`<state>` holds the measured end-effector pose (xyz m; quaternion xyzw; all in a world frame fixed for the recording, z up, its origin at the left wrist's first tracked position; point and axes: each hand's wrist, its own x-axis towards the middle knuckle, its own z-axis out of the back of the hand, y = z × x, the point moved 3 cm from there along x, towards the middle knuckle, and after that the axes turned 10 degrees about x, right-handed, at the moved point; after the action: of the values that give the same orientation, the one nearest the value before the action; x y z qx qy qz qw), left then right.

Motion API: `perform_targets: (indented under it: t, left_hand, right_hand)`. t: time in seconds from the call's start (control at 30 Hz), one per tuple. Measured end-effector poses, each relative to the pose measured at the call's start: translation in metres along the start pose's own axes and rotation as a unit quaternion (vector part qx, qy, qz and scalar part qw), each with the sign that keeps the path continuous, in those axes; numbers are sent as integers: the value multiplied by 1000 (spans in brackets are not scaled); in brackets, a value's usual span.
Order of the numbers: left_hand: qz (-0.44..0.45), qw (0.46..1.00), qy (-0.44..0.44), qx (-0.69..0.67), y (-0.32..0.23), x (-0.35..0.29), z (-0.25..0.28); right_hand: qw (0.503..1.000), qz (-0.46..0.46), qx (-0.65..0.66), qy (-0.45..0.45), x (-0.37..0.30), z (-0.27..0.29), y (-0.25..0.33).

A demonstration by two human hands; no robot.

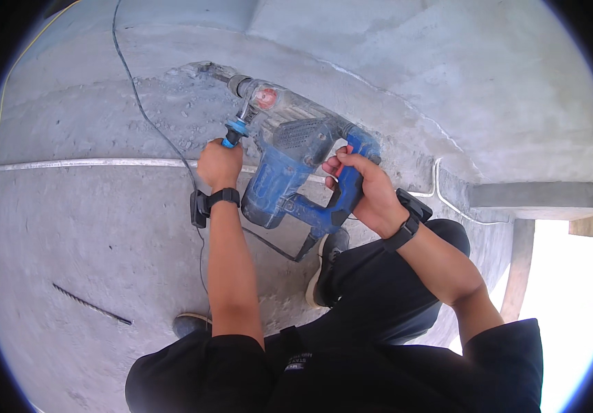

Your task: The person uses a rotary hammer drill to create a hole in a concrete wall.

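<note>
Plainly, 2 hands [219, 165] [373, 196] grip a dusty, chunky blue drill [279, 180] by crumbly concrete [165, 103].

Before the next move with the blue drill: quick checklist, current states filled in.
1. Left hand on the side handle: ok, closed around it.
2. Right hand on the drill's rear handle: ok, fingers through the loop.
3. Red trigger released: cannot tell, fingers are around it.
4. Bit touching the crumbled concrete: cannot tell, its tip is unclear among the debris.
5. Drill cord away from arms: not ok, it passes beneath the left forearm.
6. Spare bit away from shoes: ok, lies apart on the floor.
</note>
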<state>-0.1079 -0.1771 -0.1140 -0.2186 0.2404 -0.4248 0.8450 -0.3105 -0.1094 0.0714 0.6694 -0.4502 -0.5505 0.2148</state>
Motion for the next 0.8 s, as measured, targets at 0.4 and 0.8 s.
perform_targets:
  t: [0.4,0.8]
  left_hand:
    - [-8,999,2,36,2,7,0]
    - [-45,997,-10,55,5,6,-11]
  right_hand:
    - [997,36,43,-56,34,36,-18]
    - [994,20,69,-82,50,60,-30]
